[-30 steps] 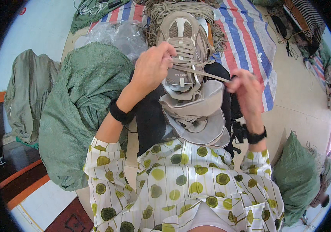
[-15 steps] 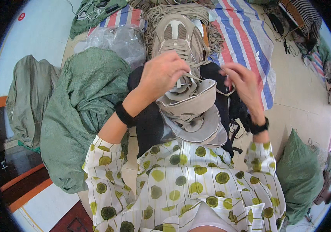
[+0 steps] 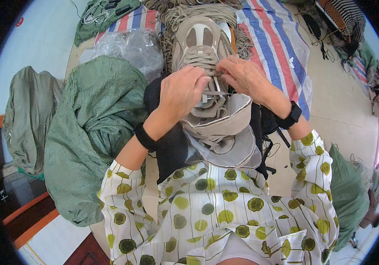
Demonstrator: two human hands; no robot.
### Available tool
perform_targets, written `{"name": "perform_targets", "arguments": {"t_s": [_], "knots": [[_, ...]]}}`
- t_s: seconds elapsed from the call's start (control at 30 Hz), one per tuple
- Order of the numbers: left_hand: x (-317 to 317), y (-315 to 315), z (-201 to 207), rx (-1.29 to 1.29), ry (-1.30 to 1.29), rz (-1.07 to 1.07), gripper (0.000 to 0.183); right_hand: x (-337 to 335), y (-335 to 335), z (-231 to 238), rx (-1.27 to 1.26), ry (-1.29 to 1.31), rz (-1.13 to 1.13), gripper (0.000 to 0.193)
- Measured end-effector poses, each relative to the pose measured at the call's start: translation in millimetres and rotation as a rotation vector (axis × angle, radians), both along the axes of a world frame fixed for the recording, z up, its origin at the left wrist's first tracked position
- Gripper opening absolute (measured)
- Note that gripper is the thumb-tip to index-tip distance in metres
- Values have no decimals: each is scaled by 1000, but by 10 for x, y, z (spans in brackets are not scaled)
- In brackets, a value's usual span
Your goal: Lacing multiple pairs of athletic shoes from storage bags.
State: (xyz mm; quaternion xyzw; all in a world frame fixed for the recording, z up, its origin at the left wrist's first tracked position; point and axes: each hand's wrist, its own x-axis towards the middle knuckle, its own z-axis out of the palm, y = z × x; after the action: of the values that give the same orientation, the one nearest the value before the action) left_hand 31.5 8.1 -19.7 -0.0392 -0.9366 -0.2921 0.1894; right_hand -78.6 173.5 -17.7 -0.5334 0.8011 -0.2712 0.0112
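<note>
A taupe sneaker (image 3: 200,37) lies toe away from me over my dark-clad lap, its flat taupe shoelace (image 3: 200,57) crossing the eyelet rows in several bars. At the left eyelet edge, my left hand (image 3: 183,88) is closed in a pinch on the shoelace, its fingertips partly hidden. My right hand (image 3: 245,79) bends in from the right, thumb and fingers pinched on the shoelace at the right eyelets. Between the hands, a loose stretch of lace crosses the tongue. Nearer me, pale-lined beige shoe uppers (image 3: 218,126) lie on my lap, with more laces tucked among them.
Beyond the shoe is a heap of taupe laces (image 3: 172,20). Clear plastic bags (image 3: 132,48) and a bulky green woven sack (image 3: 94,128) stand left. Striped sheeting (image 3: 282,48) covers floor at the right, and another green sack (image 3: 348,194) sits near my right elbow.
My right hand has swung left and forward from beside the shoe to its right eyelets. My left hand has shifted slightly down and left, staying by the laces.
</note>
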Motion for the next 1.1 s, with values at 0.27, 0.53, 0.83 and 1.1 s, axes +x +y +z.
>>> {"name": "perform_targets", "arguments": {"t_s": [0.27, 0.53, 0.83, 1.1], "knots": [[-161, 154, -7, -291, -122, 17, 17, -106, 180, 167, 235, -144, -14, 11], [101, -282, 448, 401, -706, -379, 13, -219, 246, 136, -35, -1025, 96, 20], [1604, -971, 613, 1553, -300, -345, 27, -264, 108, -99, 23, -1061, 151, 16], [1195, -768, -16, 613, -725, -19, 11, -142, 130, 158, 122, -890, -111, 19]]}}
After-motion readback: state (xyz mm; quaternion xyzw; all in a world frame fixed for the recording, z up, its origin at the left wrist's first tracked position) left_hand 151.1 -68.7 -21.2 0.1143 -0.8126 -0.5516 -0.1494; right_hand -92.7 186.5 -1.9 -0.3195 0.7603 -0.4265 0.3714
